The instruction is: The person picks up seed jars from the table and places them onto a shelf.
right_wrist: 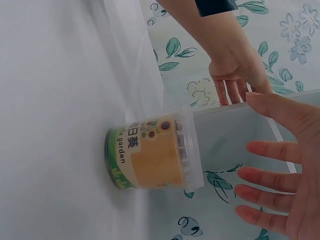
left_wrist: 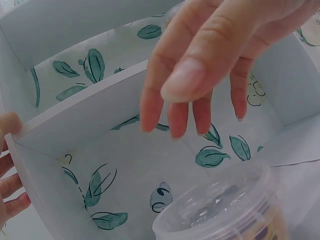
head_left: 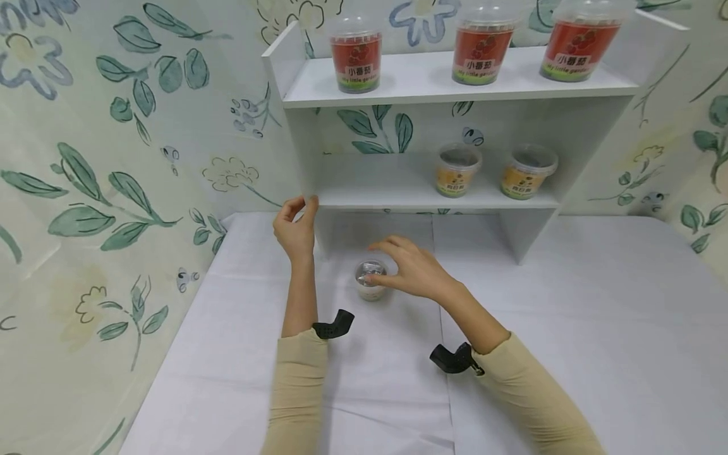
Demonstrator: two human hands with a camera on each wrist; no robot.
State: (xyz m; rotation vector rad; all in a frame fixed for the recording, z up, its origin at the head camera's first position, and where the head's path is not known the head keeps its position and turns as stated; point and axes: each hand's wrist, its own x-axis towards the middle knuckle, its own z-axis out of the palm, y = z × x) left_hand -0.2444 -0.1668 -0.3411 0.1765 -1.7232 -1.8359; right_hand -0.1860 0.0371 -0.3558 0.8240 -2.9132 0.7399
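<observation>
My left hand (head_left: 296, 230) grips the front left edge of the white shelf (head_left: 364, 207), at the middle board's corner. In the left wrist view, its fingers (left_wrist: 14, 186) lie outside the side panel. My right hand (head_left: 412, 268) hovers by a clear-lidded plastic cup (head_left: 371, 291) on the table, fingers spread and apart from the cup in the right wrist view. That view shows the cup's yellow and green sunflower label (right_wrist: 155, 155).
On the middle board stand two yellow-labelled cups (head_left: 457, 180) (head_left: 524, 183). Three red-labelled cups (head_left: 356, 63) (head_left: 482, 54) (head_left: 577, 50) stand on the top board. White cloth (head_left: 625, 328) covers the table, and a leaf-patterned backdrop (head_left: 114, 189) hangs behind.
</observation>
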